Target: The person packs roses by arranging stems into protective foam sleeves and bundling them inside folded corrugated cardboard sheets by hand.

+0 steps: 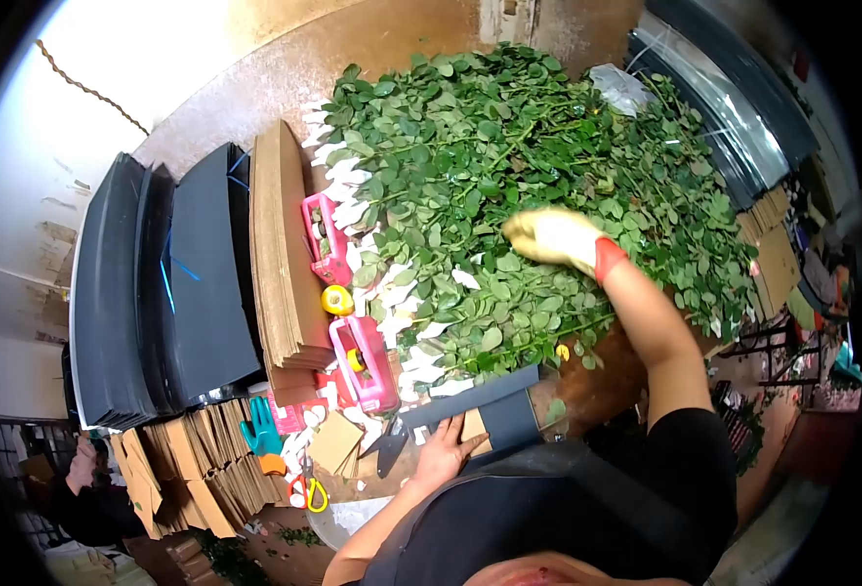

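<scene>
My bare left hand (441, 454) lies with fingers spread on a dark folded sheet (509, 415) and a small tan cardboard piece (475, 433) at the near edge of the table. My right hand (553, 237), in a pale yellow glove with a red cuff, reaches over a wide pile of leafy green stems (470, 166). Its fingers are curled together among the leaves, and what they hold is hidden. White-wrapped heads (419, 366) line the pile's left side.
Pink tape dispensers (363, 366), a yellow tape roll (337, 300) and tall cardboard (285, 244) stand left. Yellow-handled scissors (316, 494), a teal glove (262, 430) and dark sheets (206, 283) are farther left. Clear plastic (621, 90) lies at the back. Someone's hand (82, 464) shows far left.
</scene>
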Available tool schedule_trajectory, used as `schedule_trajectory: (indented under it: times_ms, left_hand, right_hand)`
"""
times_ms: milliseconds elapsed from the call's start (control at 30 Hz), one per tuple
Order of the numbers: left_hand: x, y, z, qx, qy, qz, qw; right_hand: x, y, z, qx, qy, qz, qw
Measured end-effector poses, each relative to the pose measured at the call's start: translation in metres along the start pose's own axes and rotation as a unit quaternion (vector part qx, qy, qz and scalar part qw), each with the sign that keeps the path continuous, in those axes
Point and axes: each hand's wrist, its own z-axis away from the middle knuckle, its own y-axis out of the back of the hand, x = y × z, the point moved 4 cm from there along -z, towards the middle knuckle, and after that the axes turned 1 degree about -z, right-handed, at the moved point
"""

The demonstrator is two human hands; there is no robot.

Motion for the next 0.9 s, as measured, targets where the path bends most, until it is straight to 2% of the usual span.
schedule_trajectory:
  times_ms: [33,100,133,200,300,367,433,500,567,633,667,700,767,800,833,900]
  left_hand:
    - [0.0,0.0,0.001,-0.001,-0.003,-0.004,1.0]
    - [0.0,0.002,0.0,0.002,0.008,0.013,1.0]
    - [-0.002,0.0,0.001,0.002,0.013,0.02,1.0]
    - [-0.012,-0.017,0.004,-0.008,0.072,0.06,0.996]
    - [-0.027,-0.049,0.015,0.018,0.132,0.109,0.985]
    - [-0.029,-0.051,0.017,-0.003,0.169,0.133,0.977]
    - [-0.027,-0.04,0.01,-0.022,0.193,0.157,0.968]
    - [-0.023,-0.028,0.002,-0.025,0.193,0.179,0.964]
    - [-0.019,-0.025,0.001,-0.01,0.199,0.206,0.958]
    - [-0.019,-0.028,0.004,-0.008,0.177,0.155,0.972]
    - [-0.019,-0.03,0.005,-0.012,0.157,0.124,0.98]
    - [-0.015,-0.024,0.008,-0.031,0.116,0.087,0.989]
    - [-0.014,-0.02,0.01,-0.06,0.083,0.058,0.993]
    - [-0.015,-0.022,0.01,-0.069,0.092,0.066,0.991]
    - [-0.012,-0.018,0.009,-0.059,0.084,0.058,0.993]
    - [-0.007,-0.009,0.004,-0.033,0.067,0.036,0.997]
  right_hand:
    - [-0.029,0.036,-0.016,0.05,0.006,0.004,0.999]
    - [-0.027,0.052,-0.08,0.163,0.108,0.072,0.978]
    - [-0.04,0.066,-0.108,0.1,0.073,0.125,0.984]
    - [-0.028,0.062,-0.167,0.072,0.056,0.185,0.978]
    - [0.012,0.025,-0.26,-0.07,-0.031,0.319,0.945]
    - [0.026,-0.022,-0.283,-0.04,-0.068,0.366,0.927]
    - [0.024,-0.052,-0.289,0.11,-0.082,0.489,0.861]
    - [0.036,-0.064,-0.284,0.163,-0.098,0.472,0.861]
    - [0.029,-0.047,-0.263,0.142,-0.078,0.368,0.916]
    - [0.024,-0.028,-0.254,0.136,-0.031,0.277,0.951]
    - [0.024,-0.02,-0.256,0.072,-0.099,0.257,0.959]
    - [0.008,-0.003,-0.244,0.057,-0.063,0.324,0.942]
    - [-0.019,0.029,-0.217,0.123,-0.184,0.2,0.955]
    - [0.0,0.015,-0.234,0.177,-0.152,0.192,0.953]
    - [-0.02,0.015,-0.202,0.228,-0.041,0.299,0.926]
    - [-0.057,0.012,-0.133,0.283,0.078,0.362,0.885]
